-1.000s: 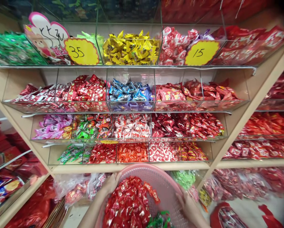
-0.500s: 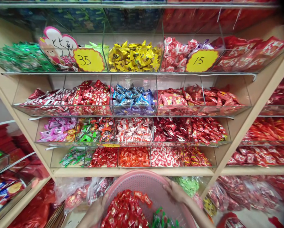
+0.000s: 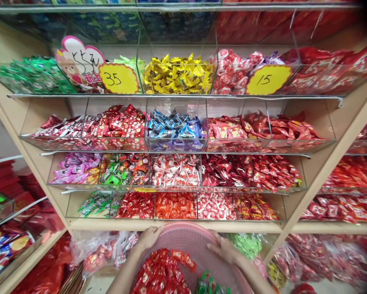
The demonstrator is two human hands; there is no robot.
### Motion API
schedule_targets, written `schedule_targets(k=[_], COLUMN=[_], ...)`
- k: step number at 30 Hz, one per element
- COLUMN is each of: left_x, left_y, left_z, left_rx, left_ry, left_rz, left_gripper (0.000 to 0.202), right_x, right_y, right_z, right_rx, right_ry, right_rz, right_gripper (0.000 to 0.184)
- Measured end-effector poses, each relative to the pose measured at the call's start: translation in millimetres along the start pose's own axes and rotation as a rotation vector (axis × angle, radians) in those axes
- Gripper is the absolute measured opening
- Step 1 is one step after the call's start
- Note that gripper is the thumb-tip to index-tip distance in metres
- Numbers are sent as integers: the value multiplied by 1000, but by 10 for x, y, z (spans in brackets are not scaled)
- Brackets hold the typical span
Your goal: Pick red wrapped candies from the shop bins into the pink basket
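A pink perforated plastic basket (image 3: 183, 232) is at the bottom of the view, in front of the candy shelves. Red-wrapped candies (image 3: 162, 271) are heaped in its left part, and a smaller pile of green-wrapped candies (image 3: 210, 285) lies at the right. My left hand (image 3: 151, 237) is closed on the upper left of the rim. On the right side my right hand (image 3: 222, 248) grips the rim, its fingers over the inner wall. The basket's near side falls outside the picture.
Clear-fronted shelf bins (image 3: 175, 143) hold wrapped candies in rows, with yellow price tags (image 3: 119, 79) on the top row. Below the lowest shelf board (image 3: 110, 224) lie bagged candies (image 3: 99, 255). A wooden upright (image 3: 327, 171) stands at the right; more goods flank both sides.
My left hand has moved up and right along the rim to the basket's far left edge. My right hand stays on the rim. The view has shifted slightly.
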State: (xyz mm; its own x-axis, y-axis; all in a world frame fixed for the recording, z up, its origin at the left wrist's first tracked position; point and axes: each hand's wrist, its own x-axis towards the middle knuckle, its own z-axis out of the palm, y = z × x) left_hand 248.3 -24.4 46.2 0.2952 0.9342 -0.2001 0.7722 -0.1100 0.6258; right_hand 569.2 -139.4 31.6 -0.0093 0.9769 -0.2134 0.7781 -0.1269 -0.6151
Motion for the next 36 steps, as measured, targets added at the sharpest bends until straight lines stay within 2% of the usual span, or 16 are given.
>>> schedule_targets(k=[3,6,8,10,13,15,18,21,24,27,30,36], left_x=[28,38,34,24,6,-4,-19,-32,-46,-69,-94,-89], left_y=[-114,-164,-164,-152,-134,-126,-121,-116,-100,-70,-50,-94], left_z=[84,85,80,83,99,110,124,137,146,145,139,156], left_rx=[20,44,45,42,35,25,17,24,46,62,47,39], left_ry=[-5,7,9,12,14,13,16,37,63,76,61,63], left_rz=[28,20,11,0,-19,-21,-24,-33,-57,-73,-44,-32], left_gripper=[62,63,63,64,64,63,63,65,68,70,71,69], right_x=[-44,-58,-18,86,368,606,939,1160,1266,1316,1354,1420], right_y=[-199,-503,-740,-971,-1250,-1372,-1490,-1600,-1740,-1876,-1945,-1834], right_z=[-131,-269,-321,-319,-223,-132,-9,85,181,294,397,460], right_rx=[-185,-398,-430,-408,-304,-252,-237,-238,-247,-275,-300,-314], right_ry=[3,90,224,304,304,289,242,174,142,117,113,192], right_rz=[111,213,155,53,-58,-60,17,140,228,286,328,283], right_gripper=[56,37,35,35,28,31,59,86,98,99,90,74])
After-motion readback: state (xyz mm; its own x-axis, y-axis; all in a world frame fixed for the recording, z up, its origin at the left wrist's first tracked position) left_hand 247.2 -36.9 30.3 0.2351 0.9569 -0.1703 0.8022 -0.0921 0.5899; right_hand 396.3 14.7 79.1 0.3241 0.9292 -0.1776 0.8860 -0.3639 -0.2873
